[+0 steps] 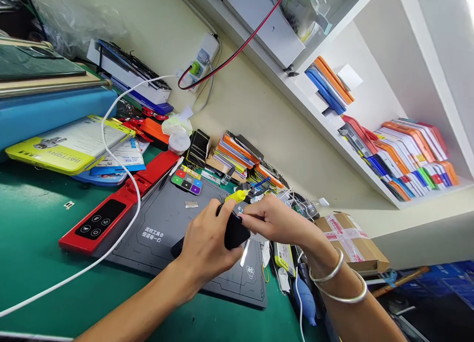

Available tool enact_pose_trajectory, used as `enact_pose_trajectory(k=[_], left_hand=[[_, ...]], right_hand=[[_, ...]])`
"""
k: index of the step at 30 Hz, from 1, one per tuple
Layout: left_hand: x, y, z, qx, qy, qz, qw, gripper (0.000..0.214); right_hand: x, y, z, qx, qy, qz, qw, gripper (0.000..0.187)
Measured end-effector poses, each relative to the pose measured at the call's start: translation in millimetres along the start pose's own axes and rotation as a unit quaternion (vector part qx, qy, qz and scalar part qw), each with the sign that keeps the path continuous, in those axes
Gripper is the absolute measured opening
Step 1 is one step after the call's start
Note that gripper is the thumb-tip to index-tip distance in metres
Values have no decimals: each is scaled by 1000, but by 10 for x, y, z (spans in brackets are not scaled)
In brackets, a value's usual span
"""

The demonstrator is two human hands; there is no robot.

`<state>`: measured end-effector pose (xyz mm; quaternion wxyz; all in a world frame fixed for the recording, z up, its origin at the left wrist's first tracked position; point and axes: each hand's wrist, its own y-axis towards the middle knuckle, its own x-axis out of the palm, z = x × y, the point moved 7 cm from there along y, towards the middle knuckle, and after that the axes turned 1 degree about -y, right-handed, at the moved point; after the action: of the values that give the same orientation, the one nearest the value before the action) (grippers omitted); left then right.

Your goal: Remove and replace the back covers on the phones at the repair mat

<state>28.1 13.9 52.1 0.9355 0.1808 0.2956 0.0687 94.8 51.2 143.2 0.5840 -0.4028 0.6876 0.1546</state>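
My left hand (205, 238) is closed round a black, phone-like slab (236, 232), holding it tilted above a dark grey work mat (126, 255). Another dark edge (177, 248) shows below that hand; I cannot tell whether it belongs to the same thing. At the slab's upper right edge, my right hand (268, 216) has thumb and forefinger pinched together. What sits in the pinch is too small and hidden to name. Just behind the hands is a yellow-tipped item (238, 195). A thin pale strip (245, 253) lies on the mat beside the slab.
A red folding lamp-like device (99, 223) with touch buttons lies left, crossed by a white cable (128, 171). A colourful button pad (186, 180) sits on the mat's far edge. Stacked boxes (235, 154), a taped carton (350, 240) and a blue air blower (305, 300) stand around.
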Motion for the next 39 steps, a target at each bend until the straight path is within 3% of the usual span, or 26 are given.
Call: enact_pose_trajectory(k=[2, 3, 4, 5, 6, 7, 9, 11, 13, 18, 21, 25, 29, 33, 39], left_hand=[[-47, 55, -19, -12, -1, -6, 1000, 66], [-69, 96, -60, -33, 1, -18, 999, 69], [-83, 141, -118, -61, 7, -37, 997, 71], [-85, 187, -185, -90, 15, -63, 994, 72], [-75, 230, -250, -114, 24, -92, 989, 74], [-55, 268, -305, -129, 33, -118, 984, 75], [7, 330, -372, -133, 47, -150, 979, 73], [88, 353, -409, -130, 64, -162, 976, 66], [164, 339, -427, -129, 85, -167, 974, 57], [205, 292, -447, -125, 109, -166, 972, 42], [188, 299, -474, -124, 106, -169, 972, 41], [219, 308, -516, -121, 93, -185, 971, 41], [262, 304, -547, -116, 88, -193, 970, 44], [261, 300, -543, -102, 88, -194, 972, 43], [226, 285, -507, -86, 86, -196, 973, 43]], right_hand=[[-79, -105, 222, 62, 76, 48, 994, 31], [-125, -195, 388, 105, 116, 112, 981, 32], [-150, -317, 590, 158, 162, 198, 954, 35], [-162, -486, 808, 214, 182, 318, 906, 37], [-134, -690, 994, 259, 171, 449, 838, 36], [4, -769, 1134, 277, 160, 496, 807, 33], [367, -728, 1374, 294, 157, 521, 785, 35], [685, -543, 1553, 309, 157, 522, 779, 42], [862, -312, 1662, 317, 153, 520, 778, 43], [799, 24, 1699, 289, 142, 498, 805, 27], [659, -75, 1570, 249, 146, 456, 842, 26], [462, -413, 1232, 204, 114, 377, 896, 24], [408, -570, 885, 164, -46, 261, 950, 28], [454, -558, 775, 168, -176, 189, 951, 27], [452, -502, 674, 168, -250, 111, 947, 23]])
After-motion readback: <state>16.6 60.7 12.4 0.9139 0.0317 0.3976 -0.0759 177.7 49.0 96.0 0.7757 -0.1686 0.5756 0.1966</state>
